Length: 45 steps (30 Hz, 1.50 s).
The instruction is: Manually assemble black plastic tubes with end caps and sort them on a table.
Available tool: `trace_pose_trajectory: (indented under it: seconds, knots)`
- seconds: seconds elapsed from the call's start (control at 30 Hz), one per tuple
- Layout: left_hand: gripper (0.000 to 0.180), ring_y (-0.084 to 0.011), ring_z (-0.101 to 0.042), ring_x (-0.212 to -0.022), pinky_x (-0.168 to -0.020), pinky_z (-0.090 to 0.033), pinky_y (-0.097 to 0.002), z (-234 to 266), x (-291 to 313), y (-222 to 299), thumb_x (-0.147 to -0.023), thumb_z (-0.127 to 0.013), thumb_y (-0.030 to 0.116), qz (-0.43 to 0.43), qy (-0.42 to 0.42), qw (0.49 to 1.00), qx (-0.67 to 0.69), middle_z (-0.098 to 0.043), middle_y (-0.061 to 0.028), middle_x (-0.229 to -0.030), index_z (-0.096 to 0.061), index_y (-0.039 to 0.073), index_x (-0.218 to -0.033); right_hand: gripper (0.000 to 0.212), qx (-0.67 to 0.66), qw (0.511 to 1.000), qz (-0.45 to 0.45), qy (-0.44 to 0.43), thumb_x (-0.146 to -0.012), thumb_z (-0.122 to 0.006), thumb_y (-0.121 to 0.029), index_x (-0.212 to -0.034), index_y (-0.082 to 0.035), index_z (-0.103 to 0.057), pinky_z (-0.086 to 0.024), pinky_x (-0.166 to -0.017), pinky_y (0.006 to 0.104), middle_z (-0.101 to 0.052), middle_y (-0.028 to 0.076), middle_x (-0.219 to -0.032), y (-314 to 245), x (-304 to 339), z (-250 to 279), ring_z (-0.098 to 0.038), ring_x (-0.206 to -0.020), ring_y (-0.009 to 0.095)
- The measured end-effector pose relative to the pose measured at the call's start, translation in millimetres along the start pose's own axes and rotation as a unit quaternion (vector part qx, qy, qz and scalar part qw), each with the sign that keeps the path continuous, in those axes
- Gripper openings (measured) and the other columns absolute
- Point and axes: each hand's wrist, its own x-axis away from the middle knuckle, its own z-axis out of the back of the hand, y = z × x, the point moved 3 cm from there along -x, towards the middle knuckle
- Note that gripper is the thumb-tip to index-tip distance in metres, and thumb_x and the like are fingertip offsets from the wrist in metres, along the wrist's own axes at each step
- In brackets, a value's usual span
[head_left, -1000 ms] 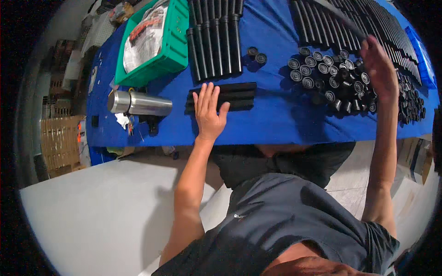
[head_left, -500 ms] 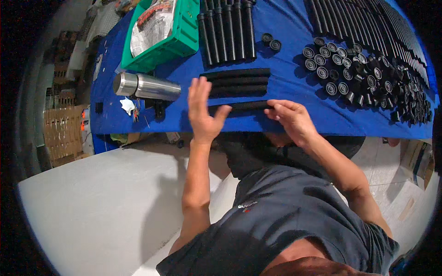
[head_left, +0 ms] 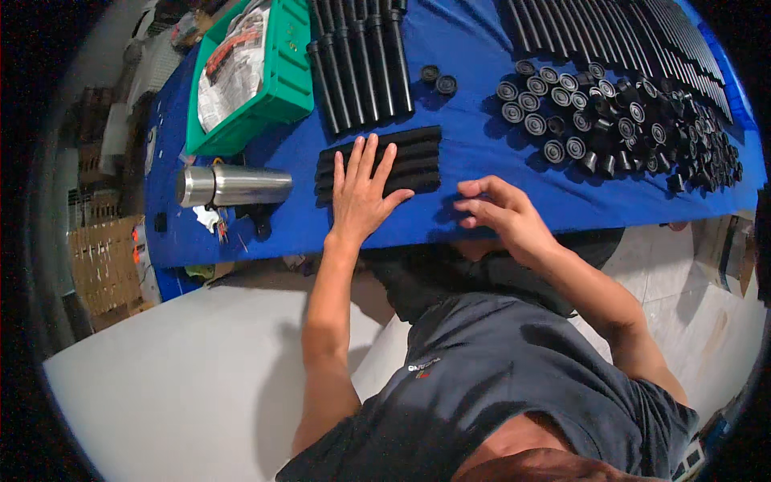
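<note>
Several black foam-like tubes (head_left: 419, 154) lie side by side on the blue-covered table, in a row close to me. My left hand (head_left: 361, 197) rests across their left half, palm down with fingers spread, hiding part of them. Just off their right ends, my right hand (head_left: 507, 215) hovers over the cloth near the table edge. Its thumb and fingers are curved and apart, with nothing between them. Beyond the tubes stand out long black pipes (head_left: 363, 80) with collars, laid parallel. Two round black caps (head_left: 438, 79) sit to the right of those pipes.
A steel flask (head_left: 255, 185) lies on its side at the left. Behind it is a green crate (head_left: 291, 92) with newspaper (head_left: 233, 72) in it. Loose black caps (head_left: 610, 120) are heaped at the right, below rows of black rods (head_left: 566, 36). The blue cloth (head_left: 482, 153) covers the table.
The separate nearest tube now lies against the others, and my right hand has let go of it. My left hand has come down flat on the row. The view has shifted slightly.
</note>
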Motion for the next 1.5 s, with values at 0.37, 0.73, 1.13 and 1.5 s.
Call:
trace_pose_trajectory:
  seconds: [0.37,0.73,1.13,1.5]
  knots:
    - [0.079,-0.0345,-0.033,-0.14,-0.112,-0.023,-0.0578,-4,-12,9,-0.085,-0.051,0.065,0.016,0.026,0.999,-0.044,-0.035,-0.0142,-0.152,-0.043,0.015,-0.145,0.018,0.012,0.999,0.015,0.039,-0.092,-0.062,-0.015,-0.105,-0.003,-0.058,-0.049,-0.076,0.0275,-0.063,0.006,-0.103,-21,25,55,-0.061,-0.088,0.014]
    - [0.078,-0.0353,-0.035,-0.139,-0.111,-0.024,-0.0567,-5,-14,1,-0.089,-0.045,0.067,-0.01,0.038,0.997,-0.063,-0.039,-0.0164,-0.15,-0.046,0.01,-0.142,0.021,-0.011,0.976,0.203,0.083,-0.091,-0.065,-0.015,-0.105,-0.001,-0.06,-0.053,-0.071,0.0279,-0.065,0.008,-0.093,-132,26,123,-0.064,-0.079,0.014]
    - [0.079,-0.0375,-0.035,-0.139,-0.111,-0.025,-0.0564,-3,-22,7,-0.09,-0.041,0.068,-0.008,0.036,0.998,-0.055,-0.039,-0.0163,-0.15,-0.045,0.01,-0.143,0.088,-0.252,0.841,0.312,0.363,-0.094,-0.056,-0.047,-0.152,0.002,-0.01,-0.038,-0.108,0.0545,-0.015,0.021,-0.158,-332,-34,415,-0.026,-0.142,0.039]
    - [0.08,-0.0382,-0.036,-0.138,-0.111,-0.025,-0.056,-2,-17,6,-0.089,-0.043,0.069,-0.002,0.021,0.998,-0.053,-0.038,-0.0174,-0.15,-0.044,0.011,-0.144,0.095,-0.295,0.837,0.291,0.358,-0.093,-0.054,-0.054,-0.153,-0.004,0.0,-0.043,-0.101,0.0624,-0.015,0.019,-0.157,-333,-80,484,-0.033,-0.137,0.043]
